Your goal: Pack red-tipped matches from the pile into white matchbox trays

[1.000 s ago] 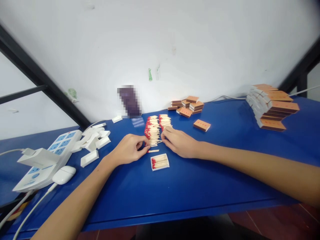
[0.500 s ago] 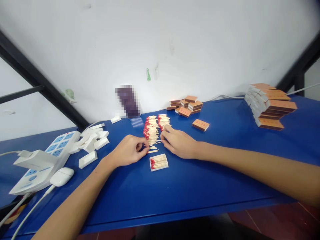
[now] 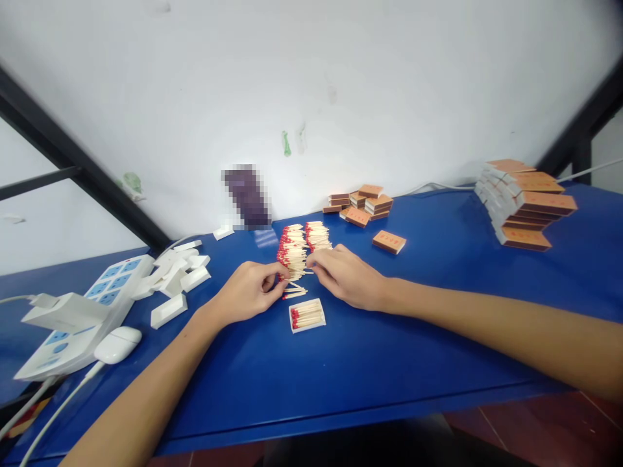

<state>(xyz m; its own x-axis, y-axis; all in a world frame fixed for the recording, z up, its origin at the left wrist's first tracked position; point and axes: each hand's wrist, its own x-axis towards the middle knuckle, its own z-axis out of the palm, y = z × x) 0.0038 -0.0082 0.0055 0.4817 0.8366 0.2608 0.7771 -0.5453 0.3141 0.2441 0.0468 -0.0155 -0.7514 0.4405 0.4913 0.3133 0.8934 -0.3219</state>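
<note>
A thick pile of red-headed wooden matches [image 3: 293,250] lies on the table, with a second pile [image 3: 317,237] just right of it. My left hand [image 3: 256,290] is at the near left side of the first pile, thumb and finger pinched around match heads. From the right, my right hand [image 3: 348,277] closes its fingertips on the stick ends of matches; exactly how many is hidden. Several loose matches [image 3: 296,293] lie fanned out between the hands. Nearer to me, a white matchbox tray [image 3: 307,329] holds a layer of matches, heads to the left.
White empty trays [image 3: 168,311] are heaped at left beside a power strip [image 3: 111,285] and a white earphone case [image 3: 118,344]. Orange matchboxes [image 3: 357,216] lie by the wall, one box [image 3: 389,242] apart, and a tall stack [image 3: 540,202] stands at right. A blurred dark object [image 3: 248,196] leans on the wall.
My right hand's fingertips have shifted slightly left and down along the matches. My left fingers have stayed pinched at the heads. The loose matches lie in a slightly different fan.
</note>
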